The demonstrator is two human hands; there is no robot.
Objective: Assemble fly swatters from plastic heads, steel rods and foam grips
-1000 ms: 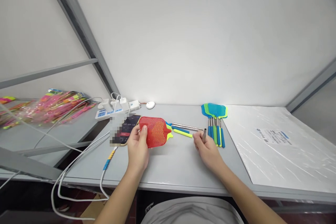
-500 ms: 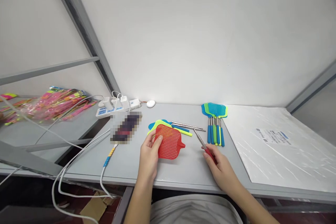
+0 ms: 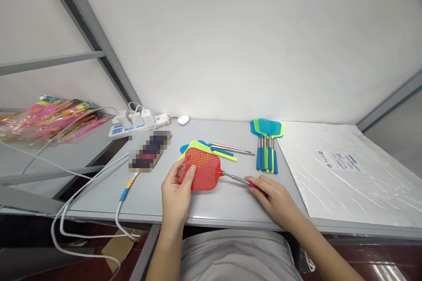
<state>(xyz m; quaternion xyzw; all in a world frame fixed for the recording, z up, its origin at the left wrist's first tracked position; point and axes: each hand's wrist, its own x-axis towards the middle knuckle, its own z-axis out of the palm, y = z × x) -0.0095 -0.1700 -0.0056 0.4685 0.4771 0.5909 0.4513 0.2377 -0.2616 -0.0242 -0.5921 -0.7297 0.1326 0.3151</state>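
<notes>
With the held swatter head (image 3: 201,170) as clock centre, over the desk (image 3: 219,209), the left hand (image 3: 178,186) grips its eight-o'clock side. A stick (image 3: 237,178) meets its neck between three and four, running to the right hand (image 3: 272,197) beyond. Loose heads (image 3: 198,144) lie just behind, eleven to twelve; loose sticks (image 3: 225,155) at two. Stacked swatters (image 3: 266,157) lie between two and three, heads toward the wall (image 3: 231,52), beside a package (image 3: 346,189) at three. The phone (image 3: 150,151) lies between nine and ten, the power strip (image 3: 138,127) behind it at ten, a disc (image 3: 183,120) near eleven. Bags (image 3: 62,118) lie well beyond the phone on a side table (image 3: 79,156).
</notes>
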